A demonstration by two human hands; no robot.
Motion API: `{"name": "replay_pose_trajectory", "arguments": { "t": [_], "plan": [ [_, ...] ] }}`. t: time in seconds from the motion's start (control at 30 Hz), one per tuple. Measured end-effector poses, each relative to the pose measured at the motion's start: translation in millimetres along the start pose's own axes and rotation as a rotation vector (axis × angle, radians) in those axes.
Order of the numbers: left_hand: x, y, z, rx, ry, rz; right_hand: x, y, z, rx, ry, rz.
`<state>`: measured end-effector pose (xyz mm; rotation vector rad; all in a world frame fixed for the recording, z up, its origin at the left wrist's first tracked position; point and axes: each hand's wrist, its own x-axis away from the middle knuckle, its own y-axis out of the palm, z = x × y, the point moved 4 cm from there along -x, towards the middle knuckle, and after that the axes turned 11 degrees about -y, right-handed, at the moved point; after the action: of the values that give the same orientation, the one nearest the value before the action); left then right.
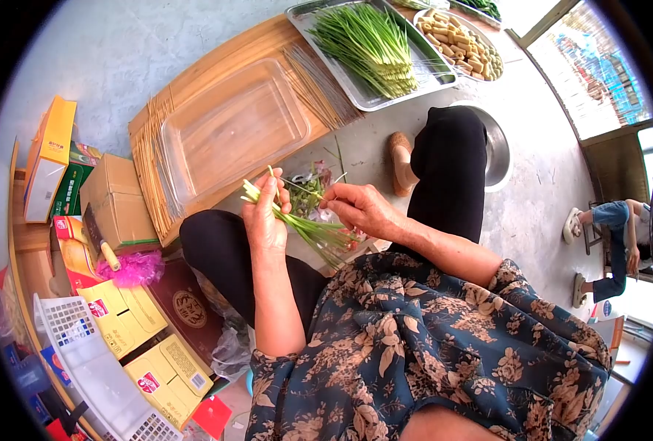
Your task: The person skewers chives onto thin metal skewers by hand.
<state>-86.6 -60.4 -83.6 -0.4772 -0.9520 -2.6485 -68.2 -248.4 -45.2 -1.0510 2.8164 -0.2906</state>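
My left hand [268, 217] is closed round a small bunch of garlic chives [304, 230], their pale cut ends by my thumb and the green leaves trailing down to the right. With thumb and forefinger pinched, my right hand [367, 211] grips what looks like a thin skewer [302, 189], which runs across to the fingers of my left hand. Whether its tip pierces the chives is hidden. Both hands are held above my lap, between my knees. Below them lies a pile of leafy scraps [313, 184], partly covered by the hands.
A wooden board [216, 70] ahead bears a clear plastic tray [231, 125], bamboo skewers [154, 158] and darker sticks [315, 88]. Beyond it, a metal tray [440, 70] holds stacked chives. A metal basin [497, 151] stands right; boxes [124, 198] crowd the left. Another person [613, 250] sits far right.
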Motion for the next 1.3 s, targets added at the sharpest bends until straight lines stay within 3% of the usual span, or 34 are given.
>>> {"name": "replay_pose_trajectory", "arguments": {
  "t": [0.57,0.63,0.73,0.83,0.97,1.03,1.1,1.3],
  "plan": [
    [1.6,-0.1,1.3,-0.078,-0.070,-0.023,0.5,-6.9,-4.6,0.125,-0.079,0.027],
    [1.3,2.4,-4.2,-0.148,-0.112,-0.057,-0.8,-6.7,-3.2,0.148,-0.196,0.052],
    [2.9,10.1,-11.7,-0.292,-0.067,-0.098,-1.5,-7.3,-3.1,0.084,-0.081,0.066],
    [2.1,17.7,-23.1,-0.546,-0.038,-0.019,-4.2,-8.0,9.3,0.160,-0.100,0.113],
    [-2.9,27.4,-27.8,-0.826,0.322,0.093,-6.0,-11.1,20.1,0.017,0.000,0.144],
    [4.6,35.6,-18.5,-0.860,0.385,0.153,-6.3,-15.3,17.3,0.011,0.035,0.173],
    [12.4,39.5,-5.9,-0.817,0.591,0.282,-5.6,-19.6,22.9,-0.060,0.063,0.222],
    [27.7,47.6,7.6,-0.878,0.822,0.374,-6.1,-28.3,19.6,-0.238,0.030,0.341]
  ]
}}
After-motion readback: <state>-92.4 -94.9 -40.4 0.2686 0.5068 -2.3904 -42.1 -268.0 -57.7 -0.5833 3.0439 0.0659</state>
